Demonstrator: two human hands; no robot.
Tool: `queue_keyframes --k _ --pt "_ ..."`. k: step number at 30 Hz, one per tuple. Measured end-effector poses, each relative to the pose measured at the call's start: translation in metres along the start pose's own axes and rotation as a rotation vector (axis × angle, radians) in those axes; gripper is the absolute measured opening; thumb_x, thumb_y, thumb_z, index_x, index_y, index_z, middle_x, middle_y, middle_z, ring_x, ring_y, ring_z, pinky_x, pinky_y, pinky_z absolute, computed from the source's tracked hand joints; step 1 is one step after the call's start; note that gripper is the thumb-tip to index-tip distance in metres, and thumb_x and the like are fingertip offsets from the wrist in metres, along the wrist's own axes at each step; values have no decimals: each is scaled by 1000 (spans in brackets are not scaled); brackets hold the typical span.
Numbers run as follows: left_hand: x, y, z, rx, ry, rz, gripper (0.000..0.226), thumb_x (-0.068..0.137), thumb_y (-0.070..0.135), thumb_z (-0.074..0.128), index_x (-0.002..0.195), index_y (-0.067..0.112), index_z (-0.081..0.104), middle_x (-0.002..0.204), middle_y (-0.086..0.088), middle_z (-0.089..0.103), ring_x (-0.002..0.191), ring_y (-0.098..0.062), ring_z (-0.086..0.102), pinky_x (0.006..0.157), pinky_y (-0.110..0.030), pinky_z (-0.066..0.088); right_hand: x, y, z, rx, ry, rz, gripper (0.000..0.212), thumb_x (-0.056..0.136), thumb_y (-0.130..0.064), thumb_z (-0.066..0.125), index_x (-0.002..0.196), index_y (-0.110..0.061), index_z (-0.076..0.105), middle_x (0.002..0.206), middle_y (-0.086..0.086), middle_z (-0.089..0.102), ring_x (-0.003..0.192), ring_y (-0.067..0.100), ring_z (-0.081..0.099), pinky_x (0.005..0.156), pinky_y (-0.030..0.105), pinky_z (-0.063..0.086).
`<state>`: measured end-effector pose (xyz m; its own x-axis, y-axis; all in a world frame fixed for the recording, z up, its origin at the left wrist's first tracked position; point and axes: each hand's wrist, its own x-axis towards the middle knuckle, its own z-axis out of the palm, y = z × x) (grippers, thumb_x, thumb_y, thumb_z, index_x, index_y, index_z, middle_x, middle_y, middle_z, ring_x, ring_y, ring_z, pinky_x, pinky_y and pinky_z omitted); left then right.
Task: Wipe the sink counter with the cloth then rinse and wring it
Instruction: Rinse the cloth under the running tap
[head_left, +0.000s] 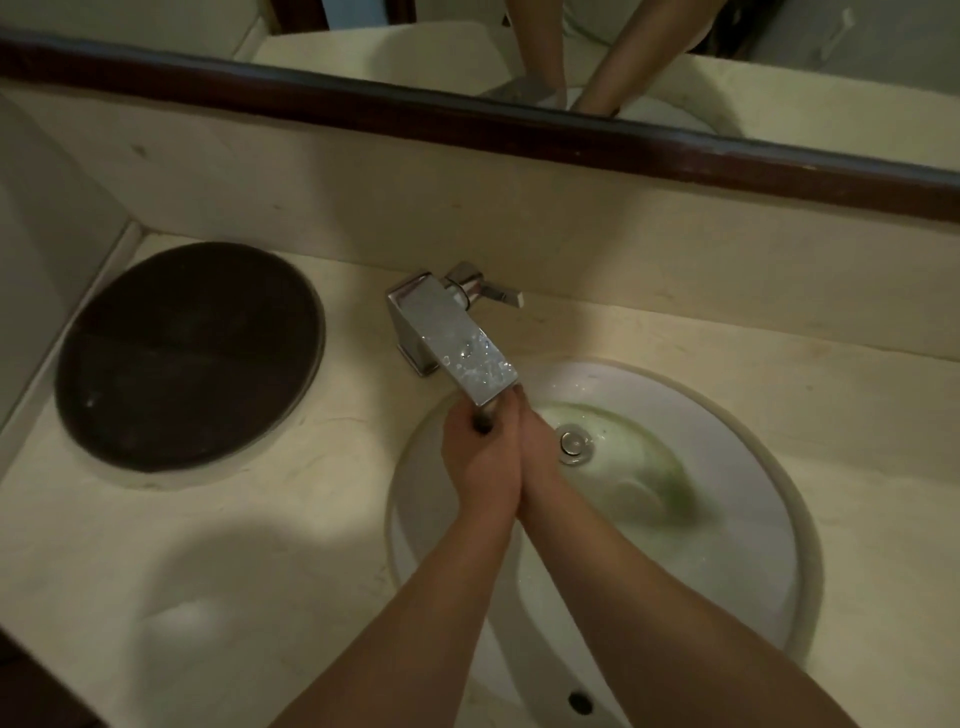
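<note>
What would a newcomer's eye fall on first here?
The left hand and right hand clasped together under the chrome faucet, over the white sink, a dark bit of cloth showing between them. Then the big dark round lid set in the counter on the left, and greenish water around the drain.

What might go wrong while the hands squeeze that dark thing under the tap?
The left hand and right hand sit right under the metal spout; knuckles might bump it.
The cloth is squeezed near the sink rim, so water may splash onto the counter.
There is greenish water below; a dropped cloth would get dirty again.
</note>
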<state>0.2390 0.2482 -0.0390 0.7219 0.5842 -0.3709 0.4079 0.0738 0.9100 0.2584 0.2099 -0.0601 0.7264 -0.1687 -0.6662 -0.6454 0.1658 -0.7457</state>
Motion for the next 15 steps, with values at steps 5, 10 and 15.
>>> queue_keyframes --k 5,10,15 --pt "18 0 11 218 70 -120 21 90 28 63 76 13 58 78 -6 61 76 -22 57 67 -26 34 1 2 -7 45 -41 42 26 96 -27 46 80 -10 59 71 8 64 65 25 60 61 31 49" --pt "27 -6 15 171 -5 -45 15 91 17 64 80 11 55 88 -14 64 84 -25 62 67 -25 37 11 -9 -19 -190 -90 52 33 93 -31 46 71 -12 61 67 7 63 61 22 59 57 26 49" --pt "38 -6 8 -66 -128 -108 16 73 28 65 58 26 67 61 14 63 74 -14 64 73 -36 52 30 -25 -53 -128 -102 165 68 74 -69 51 110 -14 70 104 13 74 93 30 71 90 42 55"
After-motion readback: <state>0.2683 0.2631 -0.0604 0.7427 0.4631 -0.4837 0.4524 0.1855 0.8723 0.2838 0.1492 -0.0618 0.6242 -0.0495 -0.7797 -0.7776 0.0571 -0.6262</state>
